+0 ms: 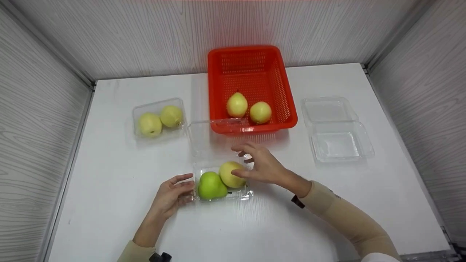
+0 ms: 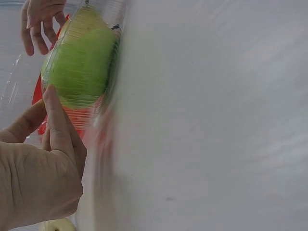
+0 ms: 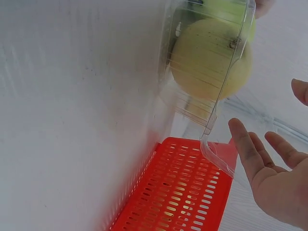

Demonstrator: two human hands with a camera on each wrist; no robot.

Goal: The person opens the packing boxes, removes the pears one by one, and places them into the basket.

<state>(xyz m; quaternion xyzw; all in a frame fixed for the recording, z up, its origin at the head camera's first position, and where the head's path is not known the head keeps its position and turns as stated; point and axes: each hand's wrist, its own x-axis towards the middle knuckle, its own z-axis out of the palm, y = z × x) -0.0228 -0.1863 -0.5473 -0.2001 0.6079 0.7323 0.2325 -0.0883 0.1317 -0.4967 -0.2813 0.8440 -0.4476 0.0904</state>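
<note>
A hinged clear plastic box point(image 1: 240, 197) stands at the table's front middle, its lid point(image 1: 204, 140) folded back toward the red basket. Inside lie a green pear point(image 1: 211, 185) and a pale yellow pear point(image 1: 230, 175), side by side. My left hand point(image 1: 169, 196) is at the box's left end, fingers fairly straight, with a fingertip right at the rim in the left wrist view. Over the right end hovers my right hand point(image 1: 264, 163), its fingers spread and holding nothing; the thumb overlaps the yellow pear in the head view.
Behind the box, a red basket point(image 1: 287, 98) holds two pale pears point(image 1: 237, 104). Another clear box point(image 1: 158, 105) with two pale pears point(image 1: 150, 124) sits at the left. On the right lies an opened clear box point(image 1: 338, 145). Walls surround the table's back and sides.
</note>
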